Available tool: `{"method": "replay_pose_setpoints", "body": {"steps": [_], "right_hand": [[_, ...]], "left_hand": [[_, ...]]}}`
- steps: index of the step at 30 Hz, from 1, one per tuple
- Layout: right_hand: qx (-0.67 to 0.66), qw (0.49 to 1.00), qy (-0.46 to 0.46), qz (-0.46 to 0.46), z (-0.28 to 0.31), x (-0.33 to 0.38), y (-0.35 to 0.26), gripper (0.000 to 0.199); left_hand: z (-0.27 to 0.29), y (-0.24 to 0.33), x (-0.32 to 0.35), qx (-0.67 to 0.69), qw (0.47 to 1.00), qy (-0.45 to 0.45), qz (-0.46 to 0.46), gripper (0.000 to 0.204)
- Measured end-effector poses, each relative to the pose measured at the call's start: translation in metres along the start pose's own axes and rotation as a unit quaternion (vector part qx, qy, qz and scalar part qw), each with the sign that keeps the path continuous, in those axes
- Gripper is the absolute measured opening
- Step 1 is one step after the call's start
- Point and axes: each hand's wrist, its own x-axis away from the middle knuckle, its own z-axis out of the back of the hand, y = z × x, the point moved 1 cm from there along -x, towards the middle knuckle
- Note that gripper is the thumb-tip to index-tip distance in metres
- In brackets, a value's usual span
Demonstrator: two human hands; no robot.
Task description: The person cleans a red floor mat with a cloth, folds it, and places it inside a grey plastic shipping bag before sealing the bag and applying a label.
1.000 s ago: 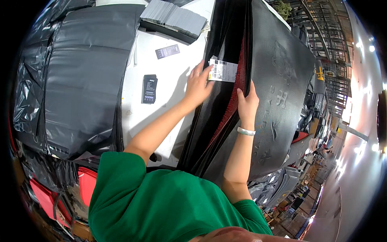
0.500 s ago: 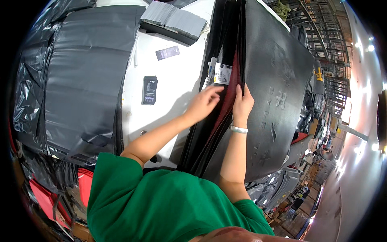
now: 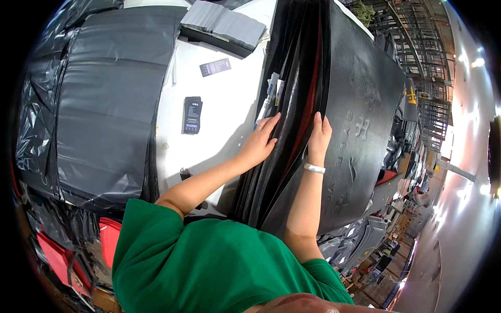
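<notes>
A thick stack of black sheets, perhaps mats, is parted like pages in front of me. My right hand (image 3: 319, 140) grips the edge of the embossed black sheet (image 3: 360, 141), thumb on the near side. My left hand (image 3: 259, 143) lies against the edges of the left-hand black sheets (image 3: 284, 128), its fingers apart. A narrow strip of red lining (image 3: 312, 88) shows in the gap between my hands. Just above my left fingertips, white labels (image 3: 271, 94) stick out from the sheets, seen nearly edge-on.
On the white table (image 3: 216, 104) lie a small pile of dark cards (image 3: 192, 116) and a single card (image 3: 215, 67). Behind them sits a black box (image 3: 223, 26) packed with grey cards. Plastic-wrapped dark stacks (image 3: 115, 104) fill the left. Red sheets (image 3: 109, 240) stand at lower left.
My left hand has moved down and left onto the sheet edges. A labelled sheet has swung leftward, turning its label edge-on. The red strip looks narrower, and my right hand has shifted slightly right.
</notes>
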Motion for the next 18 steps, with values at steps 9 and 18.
{"method": "replay_pose_setpoints", "body": {"steps": [9,18], "right_hand": [[-0.055,0.998,0.013,-0.007,0.001,-0.001,0.01,0.028],[-0.022,0.997,0.075,0.02,0.01,0.006,-0.007,0.03]], "left_hand": [[-0.005,0.009,0.007,-0.16,0.987,0.007,-0.034,0.067],[-0.028,0.031,0.027,-0.199,0.972,-0.019,-0.126,0.021]]}}
